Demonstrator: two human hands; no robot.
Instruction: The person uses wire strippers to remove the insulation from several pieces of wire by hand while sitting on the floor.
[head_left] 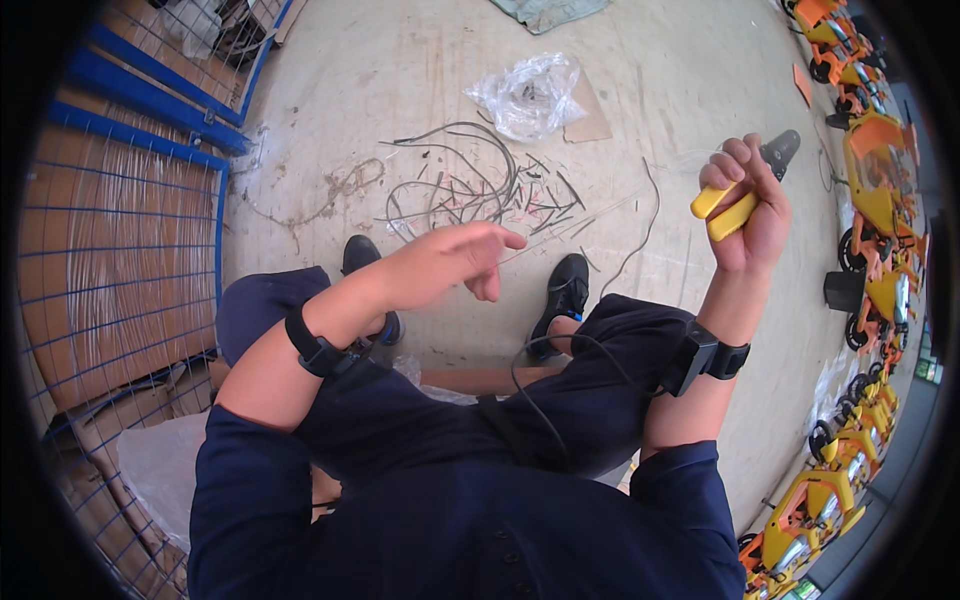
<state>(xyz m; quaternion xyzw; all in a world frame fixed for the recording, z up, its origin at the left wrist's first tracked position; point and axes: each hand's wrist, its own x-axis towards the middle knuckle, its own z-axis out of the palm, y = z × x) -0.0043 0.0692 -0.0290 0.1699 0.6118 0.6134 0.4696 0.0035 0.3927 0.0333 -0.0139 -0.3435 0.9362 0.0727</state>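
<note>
My right hand (748,205), raised at the right, is closed round yellow-handled pliers (735,216). Their dark head (781,152) points up and to the right, away from me. In front of my lap, my left hand (450,265) hovers with its forefinger stretched to the right and another finger pointing down. I make out nothing solid in it. A faint pale line runs from near its fingertips toward the upper right; whether the hand touches it, I cannot tell. Beyond it, dark cable loops (500,165) and several short cut pieces (540,195) lie scattered on the floor.
Clear plastic wrap (530,97) lies on a cardboard piece (590,115) farther off. A blue wire cage (120,270) holding wrapped cardboard stands at the left. Yellow and orange small motorbikes (880,200) line the right side. A thin black cable (600,345) crosses my lap.
</note>
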